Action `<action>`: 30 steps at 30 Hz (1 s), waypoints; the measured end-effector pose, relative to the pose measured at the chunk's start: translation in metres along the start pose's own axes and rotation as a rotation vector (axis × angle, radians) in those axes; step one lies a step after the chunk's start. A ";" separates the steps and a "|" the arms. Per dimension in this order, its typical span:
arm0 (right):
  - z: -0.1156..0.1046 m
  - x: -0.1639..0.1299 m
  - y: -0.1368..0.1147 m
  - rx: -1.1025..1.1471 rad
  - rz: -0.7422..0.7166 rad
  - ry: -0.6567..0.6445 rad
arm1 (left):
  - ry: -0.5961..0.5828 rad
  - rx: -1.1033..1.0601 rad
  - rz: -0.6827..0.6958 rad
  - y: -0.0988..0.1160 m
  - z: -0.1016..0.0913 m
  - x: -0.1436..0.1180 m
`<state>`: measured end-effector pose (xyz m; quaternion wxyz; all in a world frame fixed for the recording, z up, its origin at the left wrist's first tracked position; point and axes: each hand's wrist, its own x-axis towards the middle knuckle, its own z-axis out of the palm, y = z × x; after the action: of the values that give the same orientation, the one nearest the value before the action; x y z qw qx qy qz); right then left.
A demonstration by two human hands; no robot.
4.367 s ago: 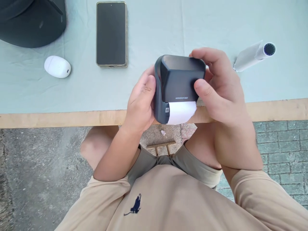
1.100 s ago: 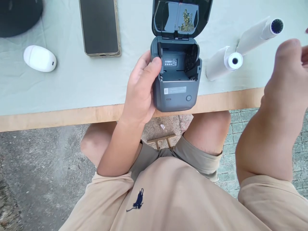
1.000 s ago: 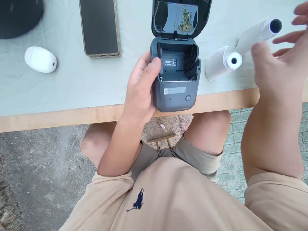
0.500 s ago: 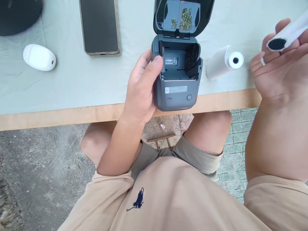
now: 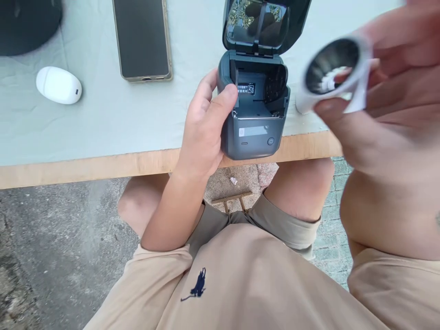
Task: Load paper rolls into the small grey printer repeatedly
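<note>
My left hand (image 5: 208,123) grips the left side of a dark grey portable label printer (image 5: 254,133), its thumb over the rim. The printer's lid (image 5: 299,27) stands raised and its paper bay holds no roll. Off to the right, my right hand (image 5: 395,105), blurred by motion, holds a hollow white paper roll (image 5: 360,87). Its dark inside faces me, and I can see through the open middle. Behind it, a smaller white paper roll (image 5: 302,104) on the table is mostly hidden.
A phone (image 5: 142,39) lies on the pale cloth left of the printer. Farther left are a white earbud case (image 5: 58,85) and a round black object (image 5: 27,27). The wooden table edge (image 5: 147,162) runs just above my knees.
My right hand has moved left toward the printer and turned the hollow paper roll so its open end faces me. It now covers most of the smaller roll. My left hand stays on the printer.
</note>
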<state>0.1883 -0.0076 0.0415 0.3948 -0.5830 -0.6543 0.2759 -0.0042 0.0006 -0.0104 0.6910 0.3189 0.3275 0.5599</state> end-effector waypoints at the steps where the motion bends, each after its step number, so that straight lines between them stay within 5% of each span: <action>1: 0.007 0.001 -0.008 -0.042 -0.085 -0.047 | -0.005 -0.007 0.008 0.000 -0.001 0.000; 5: 0.025 0.012 -0.019 -0.394 -0.425 -0.118 | -0.027 -0.029 0.034 -0.001 0.000 -0.001; 14: 0.038 0.021 -0.017 -0.386 -0.462 -0.094 | 0.007 -0.075 0.013 0.003 0.003 -0.005; 20: 0.039 0.023 -0.010 -0.390 -0.446 -0.200 | 0.005 -0.068 0.022 0.003 0.005 -0.006; 26: 0.033 0.013 -0.012 -0.522 -0.525 -0.051 | 0.018 -0.094 0.004 0.004 0.008 -0.006; 30: 0.035 0.000 -0.006 -0.475 -0.586 -0.104 | -0.006 -0.062 0.011 0.003 0.005 -0.006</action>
<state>0.1561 -0.0055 0.0274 0.2772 -0.4316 -0.8581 0.0213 -0.0025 -0.0048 -0.0041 0.6987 0.3006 0.3061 0.5725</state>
